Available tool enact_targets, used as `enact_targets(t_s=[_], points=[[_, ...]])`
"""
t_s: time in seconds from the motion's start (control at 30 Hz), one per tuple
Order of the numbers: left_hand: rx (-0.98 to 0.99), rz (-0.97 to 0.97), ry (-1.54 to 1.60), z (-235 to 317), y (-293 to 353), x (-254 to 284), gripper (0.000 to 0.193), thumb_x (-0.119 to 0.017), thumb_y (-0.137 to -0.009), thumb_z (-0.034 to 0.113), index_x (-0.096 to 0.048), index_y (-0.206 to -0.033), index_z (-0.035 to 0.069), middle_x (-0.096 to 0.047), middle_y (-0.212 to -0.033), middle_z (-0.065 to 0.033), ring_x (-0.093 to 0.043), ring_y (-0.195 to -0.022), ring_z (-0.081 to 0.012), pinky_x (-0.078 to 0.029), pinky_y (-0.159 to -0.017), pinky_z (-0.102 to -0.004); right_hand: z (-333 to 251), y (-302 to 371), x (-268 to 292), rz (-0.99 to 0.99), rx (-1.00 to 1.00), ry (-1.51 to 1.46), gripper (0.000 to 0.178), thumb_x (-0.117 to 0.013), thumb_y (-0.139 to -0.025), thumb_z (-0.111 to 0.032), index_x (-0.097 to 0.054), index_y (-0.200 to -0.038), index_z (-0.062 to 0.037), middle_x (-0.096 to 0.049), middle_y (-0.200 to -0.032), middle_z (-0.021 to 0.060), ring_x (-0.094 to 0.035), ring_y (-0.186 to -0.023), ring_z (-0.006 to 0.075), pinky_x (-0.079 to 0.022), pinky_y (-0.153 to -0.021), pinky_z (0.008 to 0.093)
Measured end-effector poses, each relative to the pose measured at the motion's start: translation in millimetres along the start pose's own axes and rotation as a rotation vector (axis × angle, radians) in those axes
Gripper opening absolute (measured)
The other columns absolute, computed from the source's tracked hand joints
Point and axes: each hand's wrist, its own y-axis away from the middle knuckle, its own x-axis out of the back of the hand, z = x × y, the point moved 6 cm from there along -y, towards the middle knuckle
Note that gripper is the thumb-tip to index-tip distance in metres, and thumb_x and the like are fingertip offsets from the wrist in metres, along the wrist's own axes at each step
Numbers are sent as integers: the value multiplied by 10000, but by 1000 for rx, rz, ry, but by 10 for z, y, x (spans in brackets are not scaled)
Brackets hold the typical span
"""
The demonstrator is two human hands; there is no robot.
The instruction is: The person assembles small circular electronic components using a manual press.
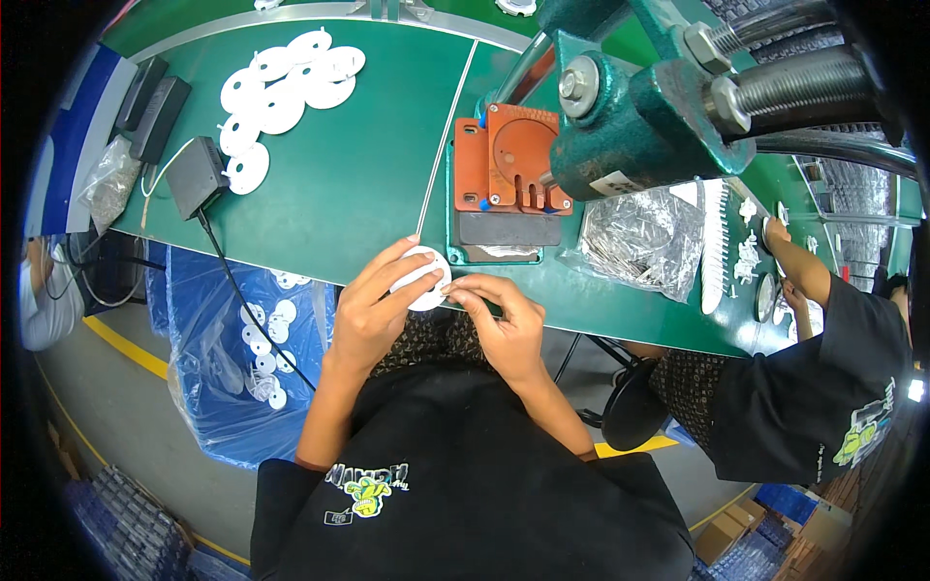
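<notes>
My left hand [370, 305] holds a round white plastic disc [426, 301] at the front edge of the green table, its fingers lying across the face. The thumb and forefinger of my right hand [506, 324] are pinched together at the disc's right rim. Whatever is between those fingertips is too small to make out. Just beyond my hands is an orange fixture [473, 160] on the base of a green hand press [620, 145]. To its right lies a clear plastic bag [635, 242] with many small metallic pieces inside.
White discs [281, 107] lie spread at the far left. Beside them sits a black power adapter [199, 179] with a cable hanging down. A blue-lined bin [208, 378] below holds more discs. A row of white parts [715, 252] stands right, near a co-worker [775, 387].
</notes>
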Motion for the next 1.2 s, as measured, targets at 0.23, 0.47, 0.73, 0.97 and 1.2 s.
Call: enact_targets(t_s=[0.23,0.47,0.73,0.97,1.2], points=[[17,-150,-8,87,-93,65,400,-655,-670,-43,-726,-1056,31,-689,-1161,-121,-583,-1241,-381,-510,-1003,-480,-404,-145,-61,-80,402,424,212,-786,-774,0,-683,-957,32,-725,-907,120,-702,-804,254,-561,-726,339],[90,-288,-29,57,-22,10,437,-721,-741,107,-680,-1168,25,-612,-1327,-128,-499,-1326,-372,-361,-1122,-552,-455,-110,-120,-101,587,354,405,-828,-718,-180,-717,-1087,-54,-661,-1070,70,-639,-924,275,-539,-782,387],[57,-142,-76,-2,41,3,381,-797,-697,61,-728,-1069,25,-653,-1248,-137,-586,-1236,-350,-442,-1057,-519,-312,-20,-35,-86,559,380,430,-805,-726,-136,-716,-1135,-38,-664,-1129,122,-636,-998,317,-537,-844,412],[-227,117,-142,577,-347,242,352,-850,-635,169,-777,-975,115,-686,-1124,-73,-620,-1111,-301,-503,-965,-491,21,154,487,154,176,283,403,-678,-850,-34,-610,-1243,27,-683,-1085,189,-651,-975,339,-509,-866,403],[-323,56,-210,570,-859,-129,348,-810,-689,103,-749,-1032,101,-684,-1078,-72,-598,-1149,-349,-449,-1040,-559,-16,181,459,168,208,251,320,-680,-844,5,-651,-1162,23,-705,-943,137,-660,-880,282,-515,-824,372]])
